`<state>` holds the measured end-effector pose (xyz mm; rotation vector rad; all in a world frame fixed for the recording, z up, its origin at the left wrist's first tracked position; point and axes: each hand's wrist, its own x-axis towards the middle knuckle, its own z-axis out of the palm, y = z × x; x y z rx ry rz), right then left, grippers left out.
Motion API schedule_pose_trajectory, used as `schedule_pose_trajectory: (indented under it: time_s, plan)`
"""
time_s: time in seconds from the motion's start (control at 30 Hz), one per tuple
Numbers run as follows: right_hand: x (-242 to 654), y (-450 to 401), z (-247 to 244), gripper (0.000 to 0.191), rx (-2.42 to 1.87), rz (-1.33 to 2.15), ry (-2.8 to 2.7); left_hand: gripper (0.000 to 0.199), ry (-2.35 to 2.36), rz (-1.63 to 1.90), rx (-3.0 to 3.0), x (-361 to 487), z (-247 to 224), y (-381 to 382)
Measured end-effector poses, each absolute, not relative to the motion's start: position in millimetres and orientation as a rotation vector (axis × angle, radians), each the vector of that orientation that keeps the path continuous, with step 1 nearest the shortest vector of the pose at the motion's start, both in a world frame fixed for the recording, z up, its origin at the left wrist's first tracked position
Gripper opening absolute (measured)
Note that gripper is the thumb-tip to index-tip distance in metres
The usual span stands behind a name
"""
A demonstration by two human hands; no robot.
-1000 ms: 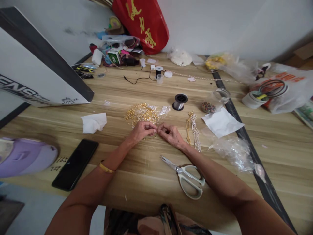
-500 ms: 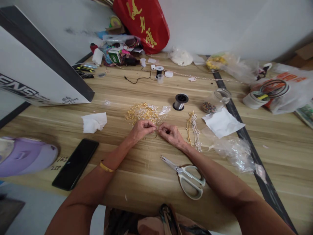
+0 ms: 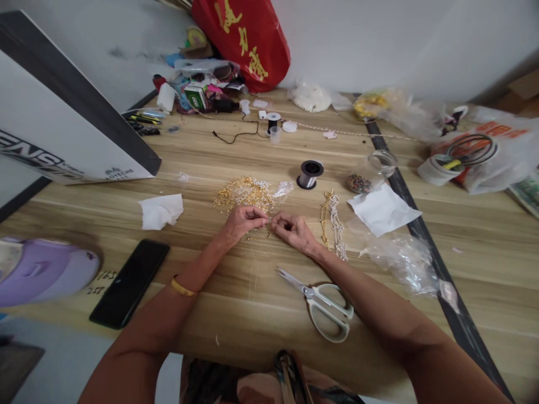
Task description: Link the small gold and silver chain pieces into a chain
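My left hand (image 3: 244,225) is closed in a pinch, and a thin gold-coloured beaded chain (image 3: 261,238) trails on the table just under its fingers. Almost fingertip to fingertip with it, my right hand (image 3: 293,229) pinches too; what sits between those fingers is too small to make out. Right behind both hands lies a tangled heap of gold and silver chains (image 3: 242,192). To the right of my right hand, a few gold (image 3: 324,220) and silver chains (image 3: 336,224) are laid out lengthwise. White-handled scissors (image 3: 320,303) rest near my right forearm, blades pointing left.
A spool of wire (image 3: 310,174) stands behind the hands. At right are a jar of beads (image 3: 373,172), white paper (image 3: 384,210) and clear plastic bags (image 3: 404,264). A black phone (image 3: 129,283), a crumpled tissue (image 3: 161,211) and a large box (image 3: 76,123) are at left.
Both hands hold nearly the same pose, fingertips together. The whole view has shifted very slightly; nothing on the table has visibly moved.
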<state>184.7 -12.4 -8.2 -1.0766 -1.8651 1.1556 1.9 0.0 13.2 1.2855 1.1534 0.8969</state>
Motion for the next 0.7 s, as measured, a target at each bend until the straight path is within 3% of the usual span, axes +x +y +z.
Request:
schedule_pose_trajectory:
  time_s: [0.7]
  plan:
    - [185.0,-13.6,-4.3,0.022,-1.06,1.154,-1.881,0.025,1.116,0.843,1.316,-0.2,8.7,1.6]
